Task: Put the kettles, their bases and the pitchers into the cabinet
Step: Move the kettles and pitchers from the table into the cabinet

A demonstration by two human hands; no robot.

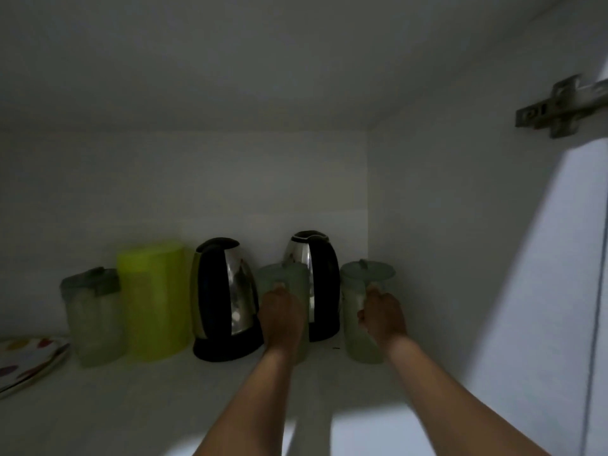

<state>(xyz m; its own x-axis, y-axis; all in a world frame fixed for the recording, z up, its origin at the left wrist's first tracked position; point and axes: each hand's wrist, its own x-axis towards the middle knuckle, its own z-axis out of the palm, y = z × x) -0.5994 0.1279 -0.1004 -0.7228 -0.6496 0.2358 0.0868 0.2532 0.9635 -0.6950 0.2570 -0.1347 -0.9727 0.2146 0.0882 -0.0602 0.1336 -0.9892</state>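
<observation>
Inside the white cabinet, on its shelf [164, 406], two steel-and-black kettles stand upright: the left kettle [227, 297] on its black base [227, 350], the right kettle [316, 278] further back. My left hand [283, 317] grips the handle of a pale green pitcher [289, 278] between the kettles. My right hand [383, 315] grips the handle of a second pale green pitcher [358, 324] near the right wall. A third pale pitcher [92, 317] and a yellow-green pitcher [154, 301] stand at the left.
A stack of plates with coloured spots [26, 360] lies at the shelf's left edge. The cabinet's right wall [444, 258] is close beside the right pitcher. A metal door hinge [559, 106] sits at the upper right. The interior is dim.
</observation>
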